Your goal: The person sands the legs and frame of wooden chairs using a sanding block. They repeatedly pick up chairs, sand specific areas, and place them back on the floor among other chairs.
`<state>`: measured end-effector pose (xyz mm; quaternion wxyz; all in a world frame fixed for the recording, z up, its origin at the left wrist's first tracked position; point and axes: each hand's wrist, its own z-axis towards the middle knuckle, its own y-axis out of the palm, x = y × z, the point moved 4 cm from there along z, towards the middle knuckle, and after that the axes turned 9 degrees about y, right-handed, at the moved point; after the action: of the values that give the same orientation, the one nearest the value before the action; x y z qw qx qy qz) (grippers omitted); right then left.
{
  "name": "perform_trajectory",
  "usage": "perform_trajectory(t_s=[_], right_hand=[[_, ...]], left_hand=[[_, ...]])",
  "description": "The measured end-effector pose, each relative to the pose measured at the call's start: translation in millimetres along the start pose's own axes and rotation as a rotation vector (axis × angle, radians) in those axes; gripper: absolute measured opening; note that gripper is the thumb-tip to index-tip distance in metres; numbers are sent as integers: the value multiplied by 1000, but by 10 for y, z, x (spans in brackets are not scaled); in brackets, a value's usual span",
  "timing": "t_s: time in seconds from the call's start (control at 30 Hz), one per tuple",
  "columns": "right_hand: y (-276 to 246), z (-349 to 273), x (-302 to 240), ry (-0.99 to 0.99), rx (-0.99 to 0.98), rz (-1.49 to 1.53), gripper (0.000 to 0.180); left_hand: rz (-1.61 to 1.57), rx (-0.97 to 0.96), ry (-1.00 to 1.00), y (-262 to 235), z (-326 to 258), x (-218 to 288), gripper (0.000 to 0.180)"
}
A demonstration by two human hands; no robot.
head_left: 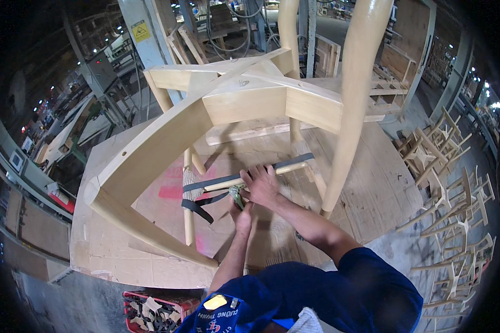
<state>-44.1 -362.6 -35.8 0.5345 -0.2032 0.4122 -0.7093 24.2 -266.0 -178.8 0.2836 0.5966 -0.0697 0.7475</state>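
Frame centre: left hand [242, 215] pinching greenish, metal-looking buckle [236, 193]; right hand [263, 186] over dark grey, flat webbing strap [211, 181], grip unclear. Strap probably light, limp; best held beside buckle.

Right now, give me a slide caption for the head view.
Left hand and right hand at a dark strap running beside a thin bar on pale wooden furniture.

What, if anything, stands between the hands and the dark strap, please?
Nothing visible: the right hand reaches over the strap, and the left hand is at the green buckle. The chair frame stands around them, not between.
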Motion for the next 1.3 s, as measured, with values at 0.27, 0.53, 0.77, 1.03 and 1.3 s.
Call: perform_trajectory(t_s=[0.27,0.53,0.77,1.03,1.3], right_hand=[[159,-19,43,-7,67,-24,63],[86,-16,40,-25,96,9,54],[91,-43,76,-12,73,15,56],[92,-27,33,-35,84,11,56],[123,-55,62,-31,95,25,55]], left_hand=[[-634,-106,-295,86,-159,537,33],[-606,-21,-496,-8,-77,47,36],[-851,-249,-760,-13,104,147,37],[-976,-451,-965,-74,181,-75,47],[-759,-298,-840,-6,128,89,45]])
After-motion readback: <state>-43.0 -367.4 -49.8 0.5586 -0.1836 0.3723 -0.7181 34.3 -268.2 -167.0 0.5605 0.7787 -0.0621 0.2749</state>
